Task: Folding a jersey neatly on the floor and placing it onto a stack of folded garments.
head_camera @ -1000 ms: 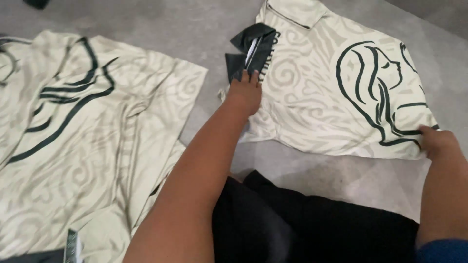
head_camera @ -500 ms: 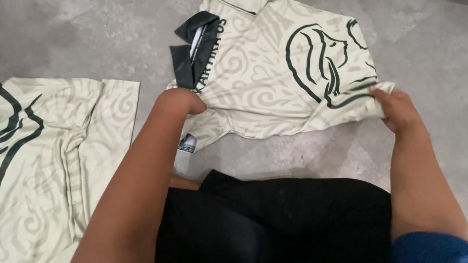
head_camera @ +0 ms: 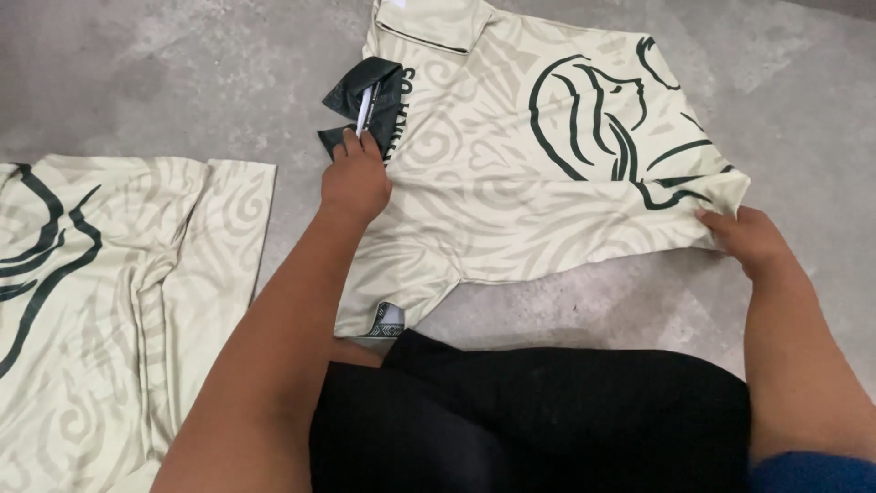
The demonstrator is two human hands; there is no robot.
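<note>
- Cream shirt (head_camera: 511, 183) spread flat on grey floor (head_camera: 164, 82).
- Left hand (head_camera: 354, 178) pressed on shirt's left edge, fingers together, beside dark collar (head_camera: 356, 96).
- Right hand (head_camera: 748, 239) pinches shirt's right corner.
- Second shirt (head_camera: 100, 292) lies well left of the first.

Soft, even, diffuse light; faint shadows; no glare; sharp focus.

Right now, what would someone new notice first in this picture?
Probably the cream shirt with bold dark green line art, spread on the grey concrete floor in the upper middle. The left hand presses near its dark collar, while the right hand grips its corner at the right. A second cream garment with a matching pattern lies flat at the left edge.
</note>
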